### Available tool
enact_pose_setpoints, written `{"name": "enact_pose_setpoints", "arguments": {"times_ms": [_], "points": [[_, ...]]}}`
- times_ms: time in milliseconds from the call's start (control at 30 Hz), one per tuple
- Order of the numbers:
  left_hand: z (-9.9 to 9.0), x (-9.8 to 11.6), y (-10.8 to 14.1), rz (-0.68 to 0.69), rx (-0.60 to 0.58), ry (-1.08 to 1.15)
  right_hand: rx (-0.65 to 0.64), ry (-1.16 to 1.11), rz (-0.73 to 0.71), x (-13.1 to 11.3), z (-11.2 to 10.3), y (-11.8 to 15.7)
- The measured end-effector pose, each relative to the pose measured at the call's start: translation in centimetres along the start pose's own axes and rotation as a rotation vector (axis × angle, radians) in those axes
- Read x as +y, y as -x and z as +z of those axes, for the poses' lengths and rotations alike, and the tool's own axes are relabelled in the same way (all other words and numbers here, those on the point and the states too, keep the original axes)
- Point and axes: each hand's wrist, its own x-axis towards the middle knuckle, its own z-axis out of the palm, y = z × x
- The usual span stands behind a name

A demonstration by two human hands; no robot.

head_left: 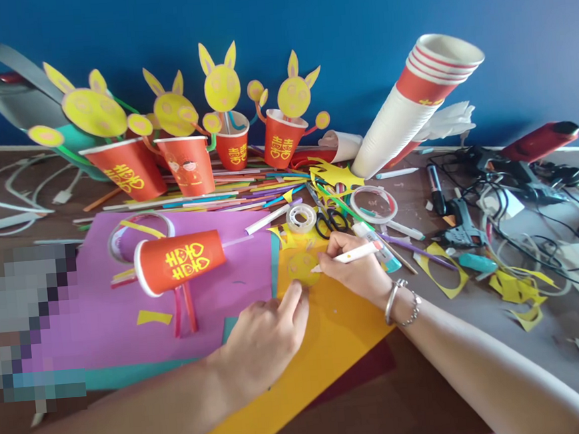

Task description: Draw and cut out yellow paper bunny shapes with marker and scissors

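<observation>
My right hand grips a white pen with its tip on a small yellow paper disc. The disc lies on an orange paper sheet. My left hand rests on that sheet, and its fingertips press the disc's lower edge. A red paper cup with yellow characters lies on its side on a purple sheet to the left, with red straw pieces under it.
Several red cups with yellow bunny cut-outs stand at the back. A leaning stack of paper cups, straws, scissors, tape rolls, a glue gun, cables and yellow scraps crowd the right side.
</observation>
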Motion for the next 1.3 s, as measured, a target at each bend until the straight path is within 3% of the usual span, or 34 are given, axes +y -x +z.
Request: {"name": "enact_pose_setpoints", "arguments": {"times_ms": [400,533,967,1300], "points": [[-0.15,0.01,-0.15,-0.003,0.002,0.022,-0.001,-0.136,0.033,-0.03,-0.17,0.1],[-0.19,-0.01,-0.13,0.003,-0.018,0.021,-0.019,-0.096,-0.04,-0.32,0.01,0.35],[-0.32,-0.17,-0.12,0.023,-0.008,-0.006,-0.009,-0.001,-0.059,-0.32,0.36,0.36],[-0.19,-0.04,-0.07,0.0,-0.018,0.06,-0.077,-0.074,-0.021,-0.24,0.47,0.41]]}}
